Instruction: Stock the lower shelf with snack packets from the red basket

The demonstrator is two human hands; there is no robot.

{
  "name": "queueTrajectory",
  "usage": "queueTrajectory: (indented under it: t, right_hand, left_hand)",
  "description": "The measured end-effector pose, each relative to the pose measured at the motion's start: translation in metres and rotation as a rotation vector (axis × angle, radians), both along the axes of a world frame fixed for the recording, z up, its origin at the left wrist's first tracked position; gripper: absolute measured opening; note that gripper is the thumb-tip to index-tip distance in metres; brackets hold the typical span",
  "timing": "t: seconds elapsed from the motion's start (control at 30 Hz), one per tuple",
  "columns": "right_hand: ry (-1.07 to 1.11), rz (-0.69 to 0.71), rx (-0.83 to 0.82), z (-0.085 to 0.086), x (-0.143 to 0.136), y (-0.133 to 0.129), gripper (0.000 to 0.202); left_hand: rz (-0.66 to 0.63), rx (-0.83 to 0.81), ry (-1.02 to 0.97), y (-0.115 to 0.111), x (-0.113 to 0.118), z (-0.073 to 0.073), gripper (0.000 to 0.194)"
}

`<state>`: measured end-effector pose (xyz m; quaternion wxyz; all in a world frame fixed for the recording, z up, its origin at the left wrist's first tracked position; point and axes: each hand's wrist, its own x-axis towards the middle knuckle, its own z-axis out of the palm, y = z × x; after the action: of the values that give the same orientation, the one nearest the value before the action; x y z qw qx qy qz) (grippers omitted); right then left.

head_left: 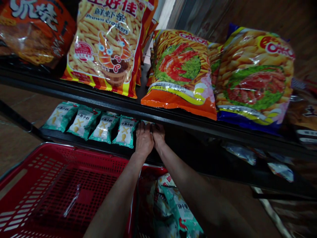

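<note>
Side by side on the lower shelf (pixel 183 142), my left hand (pixel 144 139) and my right hand (pixel 158 135) close around a small snack bag (pixel 148 122). Only a pale sliver of its top shows between and above my fingers; the rest is covered. Directly left of my left hand stands a teal-and-white snack bag (pixel 124 131), the end of a row of several alike that lean back on the shelf. My fingertips are partly hidden beneath the upper shelf's edge.
Large prawn cracker bags (pixel 106 49) and other snack bags (pixel 182 66) line the upper shelf (pixel 99 96) above my hands. A red basket (pixel 81 153) stands below at left. Beside it, under my forearms, is a container with more snack bags (pixel 182 206).
</note>
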<state>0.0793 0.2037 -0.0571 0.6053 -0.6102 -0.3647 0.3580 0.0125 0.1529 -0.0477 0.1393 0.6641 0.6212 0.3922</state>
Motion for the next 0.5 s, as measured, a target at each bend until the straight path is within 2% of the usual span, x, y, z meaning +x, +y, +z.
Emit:
queueTrajectory:
  t: [0.33,0.5]
  right_hand:
    - [0.031,0.011,-0.043,-0.016,-0.002,0.006,0.023]
    - [-0.054,0.009,-0.07,-0.022,0.001,0.009,0.021]
  left_hand:
    - [0.034,-0.03,0.001,0.003,-0.003,-0.008,0.046]
    - [0.04,-0.043,0.005,0.003,-0.004,-0.008,0.045]
